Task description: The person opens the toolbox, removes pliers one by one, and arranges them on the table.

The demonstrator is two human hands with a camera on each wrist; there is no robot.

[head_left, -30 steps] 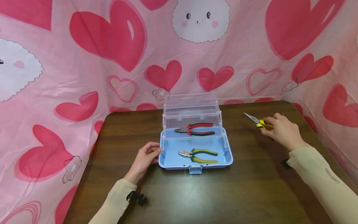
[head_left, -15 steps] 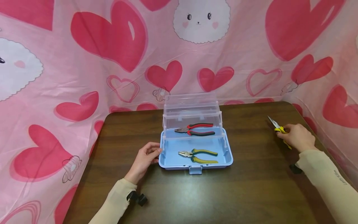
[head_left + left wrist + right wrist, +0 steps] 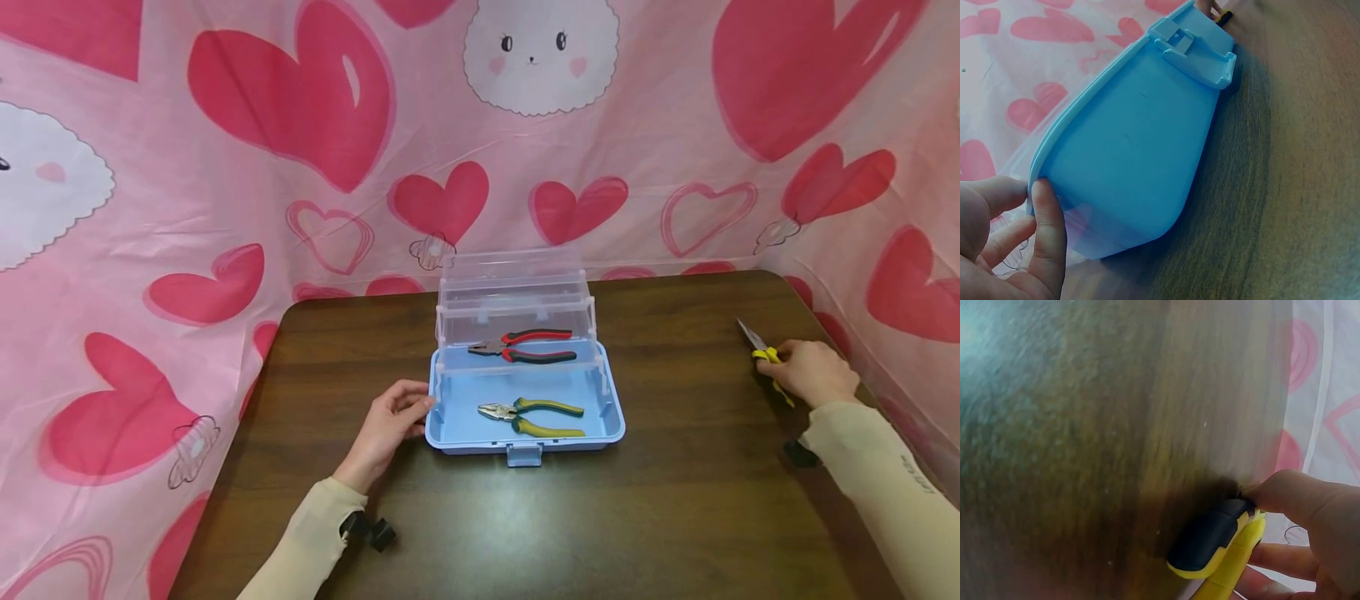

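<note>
Near the right edge of the tabletop (image 3: 645,525), the right hand (image 3: 816,373) grips yellow-and-black pliers (image 3: 765,354), their tips pointing toward the back edge. Mid-tabletop, the left hand (image 3: 390,427) pinches the left rim of an open blue box (image 3: 472,448) holding green-handled pliers (image 3: 514,412) and red-and-black pliers (image 3: 508,342).

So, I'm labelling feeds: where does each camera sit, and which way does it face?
Head: on the head, facing forward and down at the table and box; sleeves, left hand and right hand.
Left wrist: on that wrist, facing the box's front; left hand at its edge, part of the right hand at the top.
Right wrist: on that wrist, facing the table and cloth; right hand gripping yellow pliers.
Shared: head and left wrist show the box; head and right wrist show yellow pliers.
</note>
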